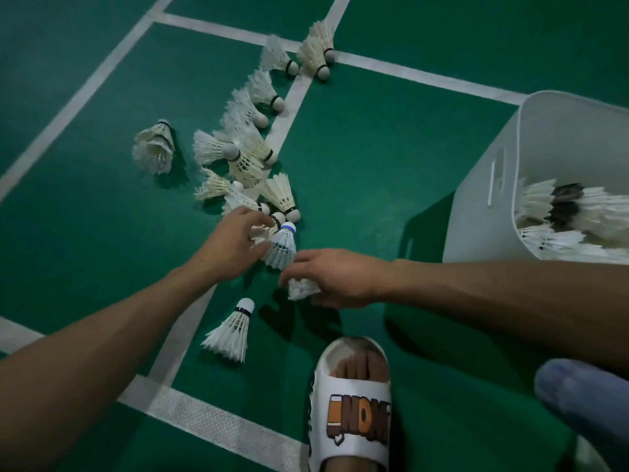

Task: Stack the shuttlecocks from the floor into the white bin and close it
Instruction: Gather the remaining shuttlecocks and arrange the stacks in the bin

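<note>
Several white feather shuttlecocks (pixel 238 144) lie scattered on the green court floor in a line running from the middle to the top. My left hand (pixel 235 240) grips a blue-banded shuttlecock (pixel 280 245) by its feathers at the near end of that pile. My right hand (pixel 333 277) holds another white shuttlecock (pixel 301 288) just below it. A single shuttlecock (pixel 231 332) lies apart, nearer to me. The white bin (pixel 490 185) stands open at the right, tilted in view, with several shuttlecocks inside. No lid is in view.
My foot in a white slipper (pixel 352 407) stands at the bottom centre, a knee in blue cloth (pixel 585 396) at the lower right. White court lines (pixel 190 413) cross the floor. One shuttlecock (pixel 155 148) lies alone at the left.
</note>
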Demonstrator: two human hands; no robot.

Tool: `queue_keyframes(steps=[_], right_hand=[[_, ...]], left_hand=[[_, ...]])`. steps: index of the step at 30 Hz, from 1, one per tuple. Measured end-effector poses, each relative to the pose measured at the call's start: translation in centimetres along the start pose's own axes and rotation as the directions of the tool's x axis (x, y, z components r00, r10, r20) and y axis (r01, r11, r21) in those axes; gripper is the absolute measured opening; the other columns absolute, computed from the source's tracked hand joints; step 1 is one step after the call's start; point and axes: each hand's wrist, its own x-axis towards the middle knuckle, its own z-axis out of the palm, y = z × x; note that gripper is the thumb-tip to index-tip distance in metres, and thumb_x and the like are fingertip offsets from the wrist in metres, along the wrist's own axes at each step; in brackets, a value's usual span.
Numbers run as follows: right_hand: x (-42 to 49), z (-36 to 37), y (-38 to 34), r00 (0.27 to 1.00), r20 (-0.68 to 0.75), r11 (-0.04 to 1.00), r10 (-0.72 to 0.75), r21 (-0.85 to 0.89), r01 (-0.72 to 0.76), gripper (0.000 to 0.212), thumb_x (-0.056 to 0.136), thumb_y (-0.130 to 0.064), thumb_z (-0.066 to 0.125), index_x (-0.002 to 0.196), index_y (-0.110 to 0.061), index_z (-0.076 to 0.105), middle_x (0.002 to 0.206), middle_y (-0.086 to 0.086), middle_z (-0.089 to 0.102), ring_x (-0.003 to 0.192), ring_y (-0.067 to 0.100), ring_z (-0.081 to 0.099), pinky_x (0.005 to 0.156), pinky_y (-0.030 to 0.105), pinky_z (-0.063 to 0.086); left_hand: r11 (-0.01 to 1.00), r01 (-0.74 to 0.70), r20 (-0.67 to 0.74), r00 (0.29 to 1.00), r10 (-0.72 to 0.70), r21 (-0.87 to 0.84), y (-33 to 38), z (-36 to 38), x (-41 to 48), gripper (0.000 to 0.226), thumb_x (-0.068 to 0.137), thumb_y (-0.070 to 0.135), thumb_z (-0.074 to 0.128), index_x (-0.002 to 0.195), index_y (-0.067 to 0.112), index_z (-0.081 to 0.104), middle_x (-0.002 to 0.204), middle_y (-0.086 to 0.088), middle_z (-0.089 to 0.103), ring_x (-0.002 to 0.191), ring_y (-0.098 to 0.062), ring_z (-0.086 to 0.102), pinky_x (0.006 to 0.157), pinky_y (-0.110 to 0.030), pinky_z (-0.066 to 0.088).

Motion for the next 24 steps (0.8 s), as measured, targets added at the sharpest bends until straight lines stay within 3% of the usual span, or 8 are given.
queue_keyframes(steps=[5,9,13,16,19,21,24], right_hand=[[-1.0,-1.5,1.0,0.978,-0.125,0.982,0.169,-0.057,-0.178,0.040,0.091,-0.013,0.055,0.128,-0.027,0.053,0.115,0.001,0.062,0.103,0.023,0.057,0.081,0.034,0.048],[-1.8,-2.1,1.8,0.949,-0.222,0.969,0.225,-0.055,-0.242,0.036,0.087,-0.019,0.062,0.122,-0.029,0.056,0.098,0.001,0.069,0.094,0.025,0.056,0.077,0.038,0.050],[-2.8,-2.9,2.2,0.911,-0.347,0.972,0.224,0.013,-0.234,0.030,0.086,-0.013,0.058,0.113,-0.024,0.061,0.091,0.003,0.071,0.091,0.025,0.059,0.079,0.039,0.049],[-3.3,-3.2,2.5,0.876,-0.380,0.954,0.297,0.078,-0.290,0.033,0.085,-0.011,0.057,0.115,-0.025,0.059,0.096,0.003,0.071,0.093,0.026,0.061,0.080,0.041,0.052],[-3.7,-3.2,2.7,0.848,-0.377,0.928,0.373,0.127,-0.352,0.036,0.087,-0.010,0.057,0.120,-0.025,0.055,0.101,0.002,0.069,0.095,0.023,0.061,0.082,0.041,0.052],[-3.9,-3.2,3.0,0.832,-0.374,0.912,0.409,0.155,-0.379,0.039,0.087,-0.008,0.056,0.122,-0.025,0.053,0.103,0.005,0.068,0.096,0.025,0.061,0.083,0.042,0.053],[-4.0,-3.3,3.4,0.818,-0.380,0.901,0.433,0.166,-0.400,0.042,0.087,-0.009,0.056,0.124,-0.027,0.047,0.098,0.008,0.068,0.091,0.027,0.061,0.079,0.044,0.054]], left_hand=[[0.997,-0.026,-0.116,0.993,0.018,-0.069,0.7,1.1,0.1,0.017,0.089,0.008,0.062,0.106,0.012,0.063,0.099,0.001,0.061,0.086,-0.014,0.055,0.076,-0.024,0.044],[0.987,-0.087,-0.172,0.983,0.063,-0.135,1.7,1.0,0.4,0.017,0.092,0.006,0.056,0.093,0.021,0.048,0.090,-0.001,0.058,0.074,-0.021,0.059,0.063,-0.034,0.051],[0.987,-0.156,-0.197,0.969,0.149,-0.024,3.1,0.2,1.1,0.020,0.088,-0.005,0.048,0.082,0.014,0.044,0.080,-0.008,0.052,0.068,-0.030,0.053,0.062,-0.043,0.046],[0.991,-0.137,-0.159,0.978,0.137,0.013,4.0,0.0,1.4,0.027,0.080,-0.013,0.045,0.076,0.012,0.053,0.081,-0.007,0.053,0.073,-0.026,0.050,0.064,-0.036,0.041],[0.997,-0.073,-0.036,0.997,0.073,0.013,4.8,0.1,1.1,0.036,0.085,-0.012,0.045,0.097,0.009,0.072,0.105,-0.010,0.063,0.088,-0.025,0.060,0.082,-0.032,0.049],[0.998,-0.044,0.040,0.998,0.043,0.042,5.1,0.3,1.0,0.040,0.087,-0.008,0.047,0.113,0.012,0.069,0.122,-0.010,0.062,0.105,-0.024,0.061,0.097,-0.034,0.047],[1.000,0.025,0.111,0.993,-0.027,0.014,5.7,0.4,1.1,0.048,0.085,-0.002,0.051,0.129,0.015,0.059,0.134,-0.008,0.057,0.116,-0.021,0.057,0.102,-0.035,0.044]])
